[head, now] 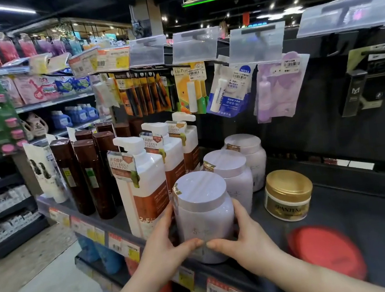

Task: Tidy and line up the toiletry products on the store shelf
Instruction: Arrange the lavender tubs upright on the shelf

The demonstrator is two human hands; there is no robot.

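A pale lilac jar [203,209] with a flat round lid stands at the front edge of the dark shelf [345,208]. My left hand [166,247] grips its left side and my right hand [240,238] grips its right side, thumbs nearly meeting on the front. Two more lilac jars [230,172] [250,152] stand in a row behind it. Left of them runs a row of white pump bottles [142,185]. A gold-lidded Pantene jar [287,194] sits to the right.
Dark brown bottles [91,176] and white tubes [45,172] fill the shelf's left part. Lip balm packs [193,88] hang on pegs above. A blurred red disc [327,250] lies on the shelf's front right. Price tags [116,242] line the shelf edge.
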